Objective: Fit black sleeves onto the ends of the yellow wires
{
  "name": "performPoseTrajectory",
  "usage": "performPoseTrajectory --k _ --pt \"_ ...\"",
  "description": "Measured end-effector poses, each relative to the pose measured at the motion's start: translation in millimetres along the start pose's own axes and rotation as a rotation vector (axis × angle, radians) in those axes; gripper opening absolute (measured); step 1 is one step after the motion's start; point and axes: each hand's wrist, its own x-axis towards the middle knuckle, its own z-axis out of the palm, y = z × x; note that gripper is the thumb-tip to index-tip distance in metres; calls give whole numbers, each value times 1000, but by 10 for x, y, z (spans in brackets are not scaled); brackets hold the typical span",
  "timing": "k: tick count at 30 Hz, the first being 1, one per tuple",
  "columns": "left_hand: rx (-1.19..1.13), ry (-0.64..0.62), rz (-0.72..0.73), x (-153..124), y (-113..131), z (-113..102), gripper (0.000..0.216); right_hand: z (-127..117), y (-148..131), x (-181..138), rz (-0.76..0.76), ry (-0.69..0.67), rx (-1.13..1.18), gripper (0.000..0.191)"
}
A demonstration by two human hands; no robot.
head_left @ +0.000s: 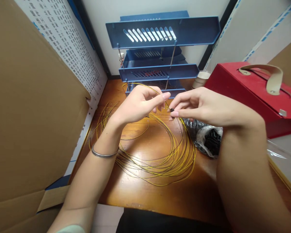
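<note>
A loose coil of thin yellow wire [171, 161], with dark strands among it, lies on the wooden table under both hands. My left hand [147, 102] is above the coil's far side, fingers curled and thumb stretched toward the right. One yellow strand arches over that hand and runs down between the two hands; the curled fingers are closed around it, partly hidden. Just to the right, my right hand [191, 105] pinches a small black piece [172, 110] between thumb and fingertips, where the strand arrives. What kind of piece it is cannot be made out.
Blue stacked trays [157, 72] stand at the back. To the right are a red box [245, 94] with a beige handle, a cup [201, 79] and a clear plastic bag [207, 139] with black contents. A cardboard panel [33, 106] walls the left side of the table [145, 197].
</note>
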Motion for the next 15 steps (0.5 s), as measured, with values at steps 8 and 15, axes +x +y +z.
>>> performPoseTrajectory --k 8,15 --pt "34 -174 -22 -13 10 4 47 0 -6 4 -3 -37 -3 37" --pt "52 -138 -5 -15 4 -24 47 4 -16 -3 7 -20 -53 33"
